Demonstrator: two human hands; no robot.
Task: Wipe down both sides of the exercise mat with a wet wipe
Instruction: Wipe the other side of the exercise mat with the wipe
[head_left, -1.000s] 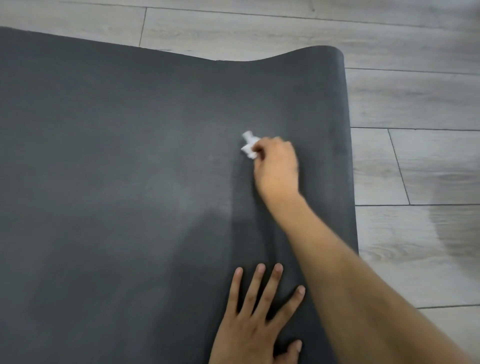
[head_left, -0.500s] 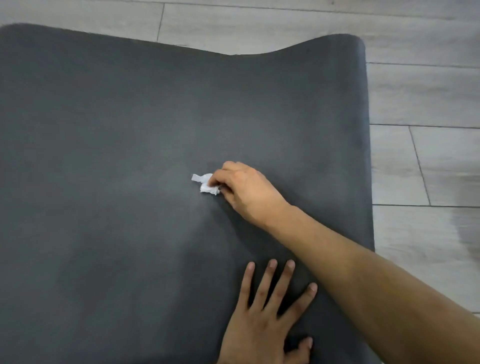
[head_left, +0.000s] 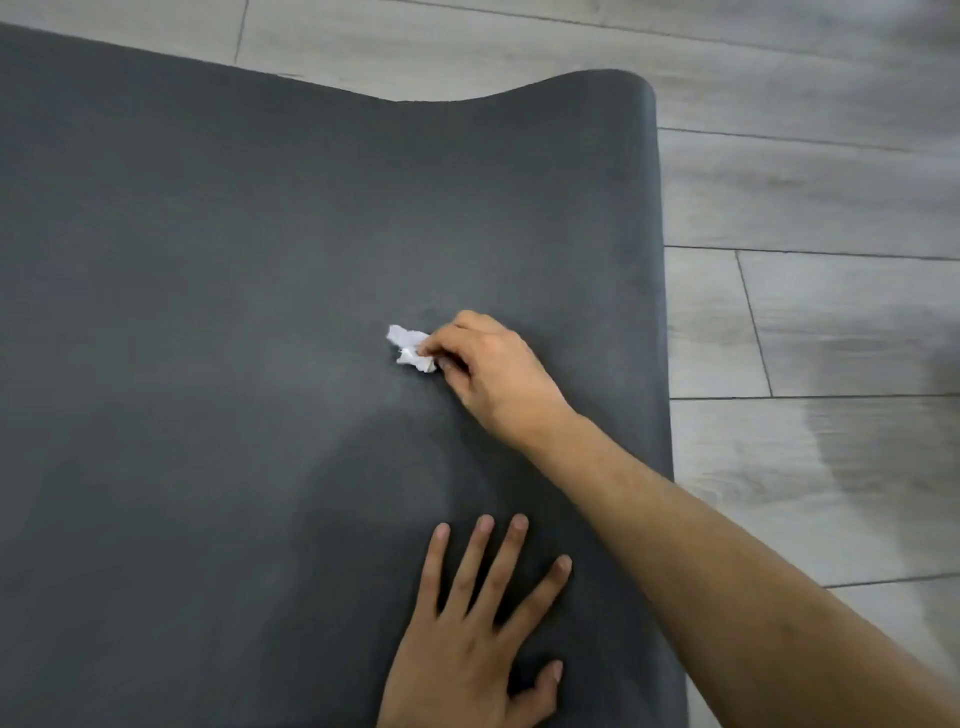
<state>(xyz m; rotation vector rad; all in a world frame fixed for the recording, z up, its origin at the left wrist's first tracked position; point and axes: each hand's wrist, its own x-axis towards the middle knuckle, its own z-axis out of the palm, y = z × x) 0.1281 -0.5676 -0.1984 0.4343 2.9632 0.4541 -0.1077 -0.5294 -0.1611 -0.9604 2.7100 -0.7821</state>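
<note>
Mid-wipe on the upper face: right hand (head_left: 498, 379) pinches the crumpled wet wipe (head_left: 411, 349) against the dark exercise mat (head_left: 208, 312), which lies flat on the wood floor (head_left: 810, 322). Left hand (head_left: 467, 639) presses flat with fingers spread, bracing the mat near its right edge. Next likely needs further strokes across unwiped areas, then flipping the mat for the underside.

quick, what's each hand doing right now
left hand: open, fingers spread flat on the exercise mat
right hand: closed, pinching the crumpled wet wipe against the mat
</note>
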